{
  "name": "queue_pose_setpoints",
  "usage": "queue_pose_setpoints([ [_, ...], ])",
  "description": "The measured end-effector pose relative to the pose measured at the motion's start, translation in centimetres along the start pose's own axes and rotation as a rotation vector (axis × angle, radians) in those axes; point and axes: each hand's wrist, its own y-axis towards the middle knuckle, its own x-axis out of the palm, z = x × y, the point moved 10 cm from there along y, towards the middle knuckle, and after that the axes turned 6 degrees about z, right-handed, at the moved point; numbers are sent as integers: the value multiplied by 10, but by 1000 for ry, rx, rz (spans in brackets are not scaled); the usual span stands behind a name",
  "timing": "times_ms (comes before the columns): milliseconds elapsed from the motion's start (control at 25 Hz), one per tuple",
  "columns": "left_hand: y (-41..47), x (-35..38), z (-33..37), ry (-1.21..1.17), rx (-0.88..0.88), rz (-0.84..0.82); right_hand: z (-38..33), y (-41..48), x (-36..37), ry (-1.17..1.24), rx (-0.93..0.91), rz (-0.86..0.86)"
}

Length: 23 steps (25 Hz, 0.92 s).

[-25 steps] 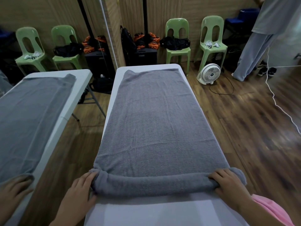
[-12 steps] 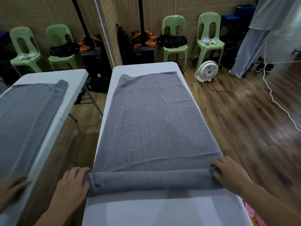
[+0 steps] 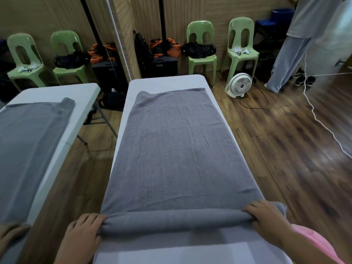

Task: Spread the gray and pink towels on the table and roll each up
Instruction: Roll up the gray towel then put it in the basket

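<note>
A gray towel [image 3: 179, 149] is lying flat along a white table [image 3: 167, 80], its near end wound into a snug roll [image 3: 177, 220]. The left hand [image 3: 82, 237] and right hand [image 3: 266, 220] are gripping the roll's two ends, fingers curled over it. Both ends should be travelling forward together, so the roll is staying straight. A pink towel [image 3: 316, 242] is showing under the right forearm.

I read a plain gray terry towel [image 3: 179, 149] on a white plastic folding table [image 3: 167, 80], a solid pink cloth towel [image 3: 322, 242], pale green moulded plastic chairs [image 3: 241, 22], a white round floor fan [image 3: 239, 85], and dark brown wood-grain plank flooring [image 3: 285, 149].
</note>
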Motion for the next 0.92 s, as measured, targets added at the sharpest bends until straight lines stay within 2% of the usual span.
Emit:
queue_pose_setpoints([
  [160, 1, -17, 3, -73, 12, -7, -1, 9, -7, 106, 66, -133],
  [240, 11, -34, 0, -16, -74, 46, -5, 20, -29, 54, 52, -4],
  [280, 16, -40, 4, -26, -59, 114, -10, 25, -39, -8, 13, 97],
  [320, 18, -45, 13, -5, -2, 202, -17, 27, -40, -47, -33, 152],
  [400, 16, -35, 34, 68, 149, 283, -28, 21, -21, -82, -84, 98],
  [480, 18, -13, 39, 22, 176, 142, -23, 12, 2, -130, -55, 22],
  [640, 29, -7, 19, -66, 0, -28, -5, 15, 7, -156, 5, 49],
  [720, 36, -12, 20, -38, 23, -28, 4, 17, -4, -150, 9, 76],
  [840, 25, -21, 36, -61, 187, 82, 25, 12, -13, -83, 64, 42],
  [920, 9, -26, 41, -108, 189, 9, 30, 9, -16, 57, 139, -99],
])
